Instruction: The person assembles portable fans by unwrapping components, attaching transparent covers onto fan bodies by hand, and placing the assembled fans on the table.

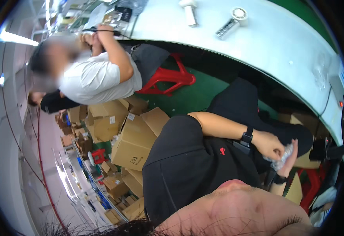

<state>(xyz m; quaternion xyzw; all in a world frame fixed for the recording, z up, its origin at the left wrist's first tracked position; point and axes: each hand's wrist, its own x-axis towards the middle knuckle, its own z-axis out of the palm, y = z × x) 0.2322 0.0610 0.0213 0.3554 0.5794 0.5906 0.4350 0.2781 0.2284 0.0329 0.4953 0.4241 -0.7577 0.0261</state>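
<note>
My left hand (267, 145), with a black band on its wrist, is curled with its fingertips pinched at a crumpled clear plastic wrapping (279, 162). My right hand (288, 160), also with a dark wristband, holds the other side of the wrapping, its fingers stretched up along it. Both hands are close together above my lap, below the table's edge. Whether anything lies inside the wrapping I cannot make out.
On the white table (274, 47) lie two white-and-silver devices, one with a round head (239, 15), and a clear plastic bag (320, 72). At the left a co-worker (101, 74) sits on a red stool (168, 78), hands at a black cable. Cardboard boxes (134, 145) crowd the floor behind.
</note>
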